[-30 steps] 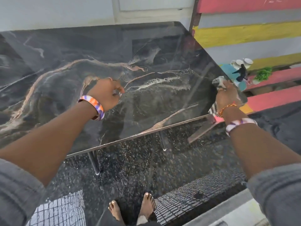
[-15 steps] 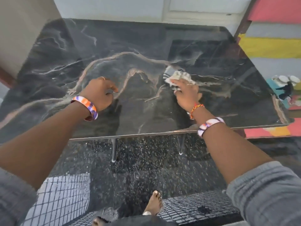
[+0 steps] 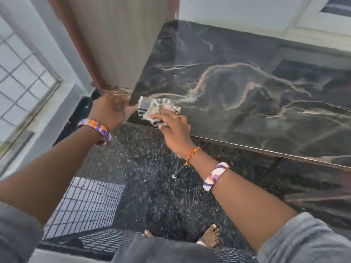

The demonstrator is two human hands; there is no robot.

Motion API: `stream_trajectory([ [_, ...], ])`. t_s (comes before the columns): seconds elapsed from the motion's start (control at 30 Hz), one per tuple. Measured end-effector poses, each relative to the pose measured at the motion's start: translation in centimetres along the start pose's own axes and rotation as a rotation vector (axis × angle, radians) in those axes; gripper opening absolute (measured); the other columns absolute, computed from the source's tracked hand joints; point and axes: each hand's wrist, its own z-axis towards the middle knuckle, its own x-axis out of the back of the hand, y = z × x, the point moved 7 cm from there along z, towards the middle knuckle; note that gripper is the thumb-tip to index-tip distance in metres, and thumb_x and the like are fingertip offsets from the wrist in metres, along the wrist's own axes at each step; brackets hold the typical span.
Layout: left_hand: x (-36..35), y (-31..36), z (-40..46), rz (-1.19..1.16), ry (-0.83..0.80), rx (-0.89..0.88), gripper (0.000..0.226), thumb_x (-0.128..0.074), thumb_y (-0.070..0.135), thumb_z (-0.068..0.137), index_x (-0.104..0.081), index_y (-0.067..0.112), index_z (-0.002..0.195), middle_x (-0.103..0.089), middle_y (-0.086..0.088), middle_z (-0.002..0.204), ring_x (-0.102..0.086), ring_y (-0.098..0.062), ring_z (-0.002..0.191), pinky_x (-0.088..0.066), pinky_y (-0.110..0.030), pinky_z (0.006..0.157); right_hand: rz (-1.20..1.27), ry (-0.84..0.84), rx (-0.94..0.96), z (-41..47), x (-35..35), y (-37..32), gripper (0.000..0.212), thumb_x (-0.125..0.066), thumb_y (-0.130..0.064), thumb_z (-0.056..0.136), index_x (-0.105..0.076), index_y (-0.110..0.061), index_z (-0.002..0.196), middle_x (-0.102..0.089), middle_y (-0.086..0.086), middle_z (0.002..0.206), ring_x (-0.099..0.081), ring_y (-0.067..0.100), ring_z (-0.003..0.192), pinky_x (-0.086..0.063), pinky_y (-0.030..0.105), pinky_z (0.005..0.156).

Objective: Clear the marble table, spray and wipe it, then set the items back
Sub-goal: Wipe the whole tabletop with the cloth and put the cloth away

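The dark marble table (image 3: pixel 247 103), veined in orange and white, fills the upper right. A crumpled striped cloth (image 3: pixel 155 108) lies on its near left corner. My right hand (image 3: pixel 173 128) presses the cloth flat onto the marble with extended fingers, the thumb at the cloth's lower edge. My left hand (image 3: pixel 109 111) sits just off that same corner, blurred, with its back to the camera and its fingers curled out of sight. A fingertip or thumb reaches toward the table edge.
A wooden door panel (image 3: pixel 121 44) with a reddish frame stands right against the table's left side. A grilled window (image 3: pixel 24 76) is at far left. Below are the speckled dark floor (image 3: pixel 152 196), a table leg (image 3: pixel 177 171) and my bare feet (image 3: pixel 209 237).
My right hand has swept the cloth from the table's right edge across the middle to the near left corner. My left hand has moved off the tabletop to just beyond that corner.
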Motion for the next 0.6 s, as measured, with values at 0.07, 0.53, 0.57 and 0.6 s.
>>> stream_trajectory([
  [0.07, 0.5, -3.7, -0.8, -0.119, 0.016, 0.161, 0.051, -0.046, 0.032, 0.069, -0.069, 0.003, 0.103, -0.067, -0.024, 0.113, -0.06, -0.038, 0.109, -0.045, -0.04, 0.095, 0.159, -0.002, 0.018, -0.3, -1.5, -1.7, 0.036, -0.048, -0.002, 0.088, -0.066, -0.023, 0.112, -0.054, -0.002, 0.135, -0.041, 0.023, 0.123, -0.025, 0.03, 0.098],
  [0.53, -3.7, -0.9, -1.2, -1.046, -0.641, 0.182, 0.021, -0.046, 0.026, 0.092, -0.062, 0.014, 0.096, -0.07, 0.0, 0.087, -0.064, -0.015, 0.08, -0.058, -0.024, 0.069, 1.08, -0.352, -0.225, -1.7, -0.6, -3.7, 0.052, -0.06, -0.001, 0.076, -0.048, -0.024, 0.121, -0.063, -0.006, 0.098, -0.056, 0.014, 0.088, -0.049, 0.034, 0.073],
  [0.57, -4.0, 0.3, -1.2, -1.029, -0.652, 0.143, 0.019, -0.047, 0.02, 0.092, -0.064, 0.013, 0.095, -0.074, 0.003, 0.081, -0.067, -0.011, 0.074, -0.058, -0.023, 0.067, 1.046, -0.358, -0.224, -1.9, 0.0, -3.5, 0.053, -0.064, -0.004, 0.074, -0.049, -0.026, 0.12, -0.064, -0.008, 0.096, -0.057, 0.013, 0.089, -0.049, 0.037, 0.077],
  [0.6, -4.5, 1.5, -1.3, -1.018, -0.672, 0.107, 0.017, -0.048, 0.016, 0.091, -0.064, 0.011, 0.095, -0.075, 0.004, 0.076, -0.069, -0.008, 0.07, -0.058, -0.022, 0.067, 1.012, -0.349, -0.235, -2.2, 0.4, -3.0, 0.052, -0.068, -0.006, 0.074, -0.05, -0.027, 0.117, -0.064, -0.01, 0.094, -0.057, 0.011, 0.09, -0.048, 0.042, 0.084],
])
